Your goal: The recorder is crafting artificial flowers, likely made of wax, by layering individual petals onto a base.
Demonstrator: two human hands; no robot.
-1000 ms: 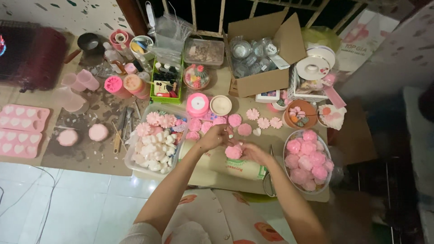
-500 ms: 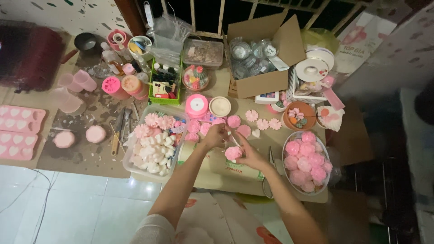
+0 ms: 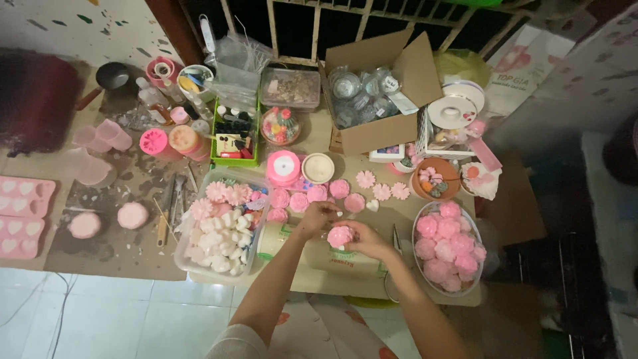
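My right hand (image 3: pixel 367 240) holds a pink flower-shaped piece (image 3: pixel 339 235) over the front middle of the low table (image 3: pixel 119 249). My left hand (image 3: pixel 315 217) is just left of it, fingertips pinched together at the flower's top; whether something small is between them I cannot tell. A row of similar pink flowers (image 3: pixel 318 195) lies right behind my hands. A clear tray (image 3: pixel 222 229) of pink and white pieces sits to the left, and a glass bowl (image 3: pixel 448 247) full of pink flowers to the right.
An open cardboard box (image 3: pixel 372 86) of clear containers stands at the back. A green bin (image 3: pixel 234 136) of small bottles, a pink ribbon spool (image 3: pixel 284 166), pink cups (image 3: pixel 106 136) and pink heart moulds (image 3: pixel 23 213) fill the left side. White floor tiles (image 3: pixel 100 319) lie in front.
My hands stayed together over the same spot. The left hand's fingers shifted slightly on top of the pink flower. The camera view drifted a little.
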